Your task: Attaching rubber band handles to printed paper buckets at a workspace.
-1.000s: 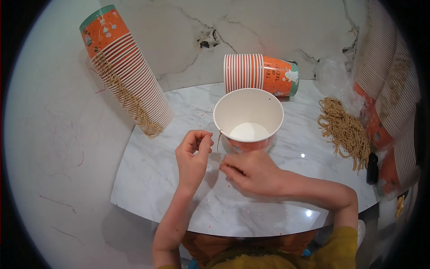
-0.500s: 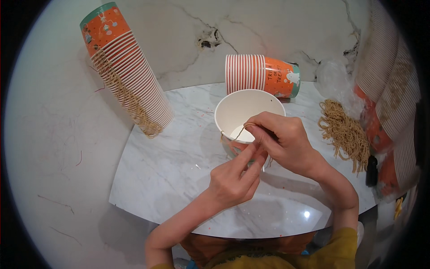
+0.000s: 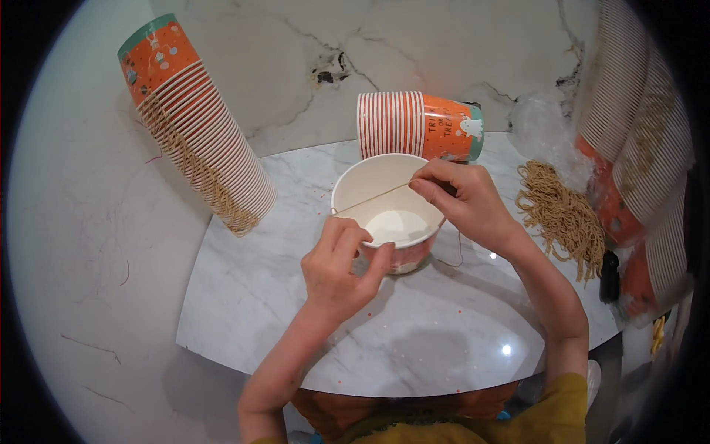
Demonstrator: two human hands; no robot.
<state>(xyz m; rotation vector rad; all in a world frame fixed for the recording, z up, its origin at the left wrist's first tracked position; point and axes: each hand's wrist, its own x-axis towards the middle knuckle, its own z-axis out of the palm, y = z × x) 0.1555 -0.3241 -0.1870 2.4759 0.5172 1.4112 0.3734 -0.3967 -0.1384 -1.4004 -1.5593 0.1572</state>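
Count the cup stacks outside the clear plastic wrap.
2: a tall stack at the left, and a sideways stack lying behind the single open cup.

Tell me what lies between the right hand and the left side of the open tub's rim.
A thin tan cord, stretched straight over the mouth of the open tub to the right hand; the head view shows it.

One wide fisheye view, from the left side of the person's head; it looks steeply down and forward from over the near side of the counter (image 3: 244,311), high enough to see the inner bottom of the paper tub (image 3: 399,256); it sits close, yet takes in both forearms (image 3: 291,351) from the lower edge; straight lines bow toward the dark rim.
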